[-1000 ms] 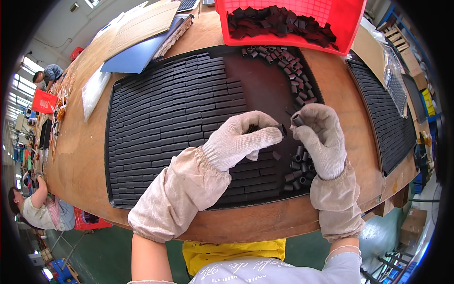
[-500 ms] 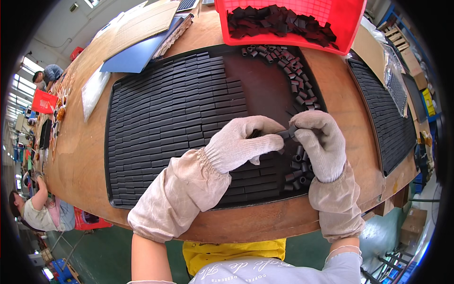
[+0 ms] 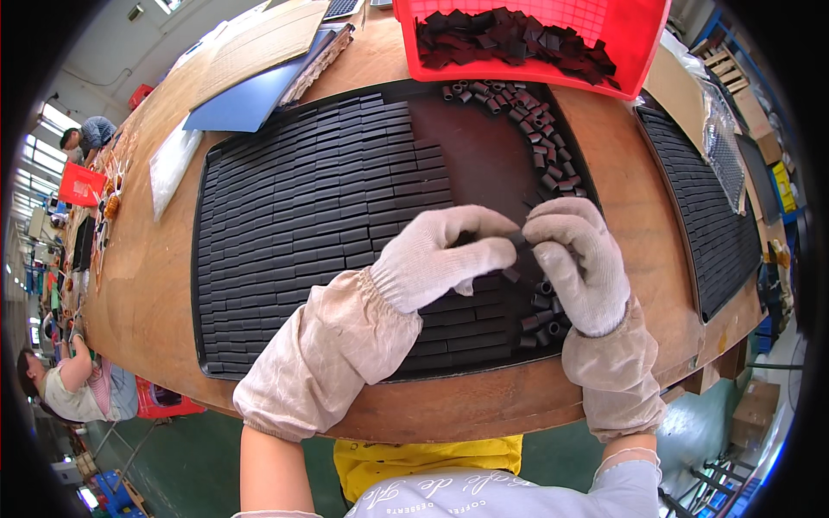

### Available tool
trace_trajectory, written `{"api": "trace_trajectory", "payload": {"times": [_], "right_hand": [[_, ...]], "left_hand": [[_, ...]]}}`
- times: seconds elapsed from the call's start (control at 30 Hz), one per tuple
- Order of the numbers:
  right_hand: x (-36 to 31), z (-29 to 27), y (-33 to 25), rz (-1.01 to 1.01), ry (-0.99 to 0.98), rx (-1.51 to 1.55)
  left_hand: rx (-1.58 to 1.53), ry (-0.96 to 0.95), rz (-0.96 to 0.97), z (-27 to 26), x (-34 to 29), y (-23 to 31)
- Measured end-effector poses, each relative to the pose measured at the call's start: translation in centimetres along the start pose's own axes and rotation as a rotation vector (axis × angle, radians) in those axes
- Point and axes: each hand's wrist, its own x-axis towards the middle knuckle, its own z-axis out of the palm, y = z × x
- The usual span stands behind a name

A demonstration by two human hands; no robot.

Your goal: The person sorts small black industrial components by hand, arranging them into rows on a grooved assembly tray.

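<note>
My left hand (image 3: 451, 257) and my right hand (image 3: 580, 263), both in pale knit gloves with cloth oversleeves, meet fingertip to fingertip above a shallow black tray (image 3: 200, 259). The fingers of each are pinched together. Something small and dark shows between the tips, mostly hidden by the gloves. Under and left of my hands, rows of black tubes (image 3: 302, 216) lie side by side in the tray. Loose short black tubes (image 3: 553, 155) are heaped along its right side, and several more (image 3: 540, 324) lie below my right hand.
A red plastic basket (image 3: 635, 52) holding flat black pieces (image 3: 509, 39) stands beyond the tray. Cardboard (image 3: 259, 52) and a blue sheet (image 3: 259, 99) lie at the far left. On the right is a second filled tray (image 3: 704, 229). Two other people are at the left.
The short black tube seen at my right fingertips half a second ago is now mostly hidden. My fingertips have come slightly closer together; the rows in the tray look the same.
</note>
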Motion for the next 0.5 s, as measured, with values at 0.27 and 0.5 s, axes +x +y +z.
{"api": "trace_trajectory", "payload": {"times": [0.27,0.5], "right_hand": [[-0.3,0.4,-0.4,-0.057,-0.211,-0.345],[-0.8,1.3,0.4,-0.071,-0.311,-0.363]], "left_hand": [[0.767,0.574,0.598,-2.3,1.8,-1.9],[1.245,0.56,0.485,-2.3,2.6,-2.8]]}}
